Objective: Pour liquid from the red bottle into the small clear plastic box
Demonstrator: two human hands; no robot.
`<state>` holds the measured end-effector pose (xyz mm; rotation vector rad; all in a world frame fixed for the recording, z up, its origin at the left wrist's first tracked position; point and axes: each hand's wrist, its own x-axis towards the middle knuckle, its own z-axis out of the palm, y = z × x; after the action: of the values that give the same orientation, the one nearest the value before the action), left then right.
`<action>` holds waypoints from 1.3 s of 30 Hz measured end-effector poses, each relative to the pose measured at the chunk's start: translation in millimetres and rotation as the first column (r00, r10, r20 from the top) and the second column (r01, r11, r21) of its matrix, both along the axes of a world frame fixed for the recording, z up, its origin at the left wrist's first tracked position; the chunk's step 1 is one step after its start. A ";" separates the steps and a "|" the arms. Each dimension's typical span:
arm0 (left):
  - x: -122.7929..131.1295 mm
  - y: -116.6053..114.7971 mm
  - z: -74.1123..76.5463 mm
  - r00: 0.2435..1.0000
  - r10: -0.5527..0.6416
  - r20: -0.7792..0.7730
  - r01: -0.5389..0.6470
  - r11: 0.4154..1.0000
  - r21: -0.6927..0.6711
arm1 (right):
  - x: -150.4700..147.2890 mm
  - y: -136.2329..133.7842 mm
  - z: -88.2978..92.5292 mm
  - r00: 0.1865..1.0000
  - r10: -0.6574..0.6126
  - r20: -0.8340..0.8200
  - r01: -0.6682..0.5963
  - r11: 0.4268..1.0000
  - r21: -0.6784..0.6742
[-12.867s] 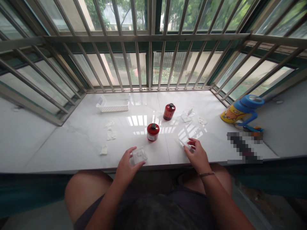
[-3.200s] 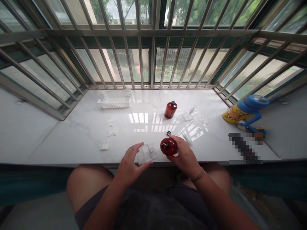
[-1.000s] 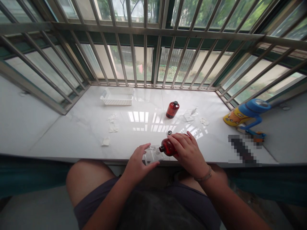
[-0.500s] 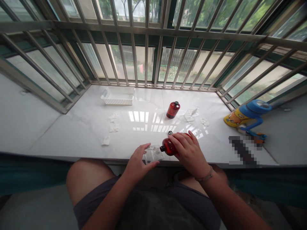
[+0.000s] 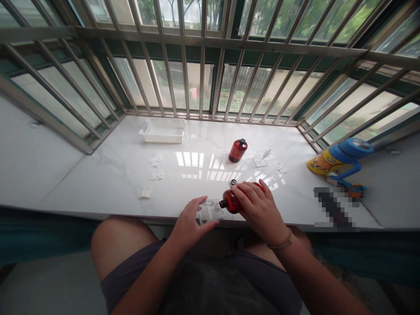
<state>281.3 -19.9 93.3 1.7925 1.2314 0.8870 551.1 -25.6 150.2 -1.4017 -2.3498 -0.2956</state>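
Observation:
My left hand [image 5: 189, 221] is curved round a clear, squarish bottle [image 5: 210, 211] near the counter's front edge, thumb and fingers on its sides. In my right hand [image 5: 257, 210] a red bottle [image 5: 232, 202] with a black neck is held tilted nearly level. Its uncapped mouth points left, at the neck of the clear bottle. I cannot tell whether liquid runs between them. A small black cap [image 5: 233, 182] lies on the counter just behind the red bottle.
On the white counter [image 5: 108, 170] stand a second, capped red bottle [image 5: 237, 151], a clear pump-like piece [image 5: 263, 157], a white basket [image 5: 163, 132] and a blue-and-yellow flask [image 5: 339, 156]. Crumpled white tissues [image 5: 156, 174] lie left. A pixelated dark object [image 5: 333, 208] is at right. Window bars rise behind.
The view has shifted very slightly. Both hands keep their hold, and the two bottles stay in the same position to each other.

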 end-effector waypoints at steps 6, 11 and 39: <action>0.2 -0.3 1.1 1.000 -0.008 0.004 0.008 1.000 -0.011 | -1.2 -0.5 0.7 1.000 0.000 -0.001 0.000 1.000 -0.004; 0.3 -0.9 0.3 1.000 -0.017 0.006 0.017 1.000 -0.015 | -1.6 -1.3 0.9 1.000 0.003 0.013 -0.003 1.000 -0.002; 0.8 -1.7 -4.6 1.000 -0.007 0.011 0.008 0.999 -0.042 | 2.5 -2.6 1.0 0.998 -0.018 0.061 0.016 0.999 0.038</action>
<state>282.1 -21.7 88.7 1.7562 1.2271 0.8594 553.6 -28.2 151.2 -1.4144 -2.3694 -0.3907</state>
